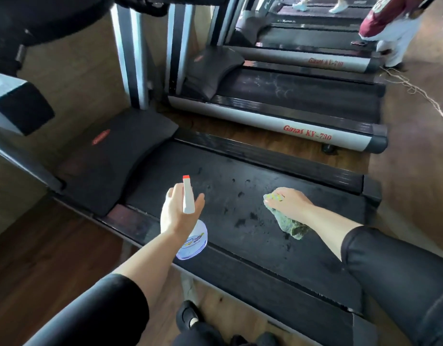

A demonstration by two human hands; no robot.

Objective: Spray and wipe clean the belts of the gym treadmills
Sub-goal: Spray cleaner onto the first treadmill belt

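The nearest treadmill's black belt (240, 196) runs across the middle of the view, speckled with dark wet spots. My left hand (178, 211) grips a clear spray bottle (191, 236) with a white head and red nozzle tip, held just above the belt's near edge and pointing toward the motor cover. My right hand (287, 201) holds a green cloth (289, 224) and presses it flat on the belt, to the right of the wet spots.
A second treadmill (302, 96) marked Ganas KY-730 stands parallel behind, a third beyond it. A person (390, 28) in white trousers stands at the far right. Loose cord (420, 96) lies on the floor there. Silver uprights (130, 58) rise at the left. My shoes (190, 318) stand below.
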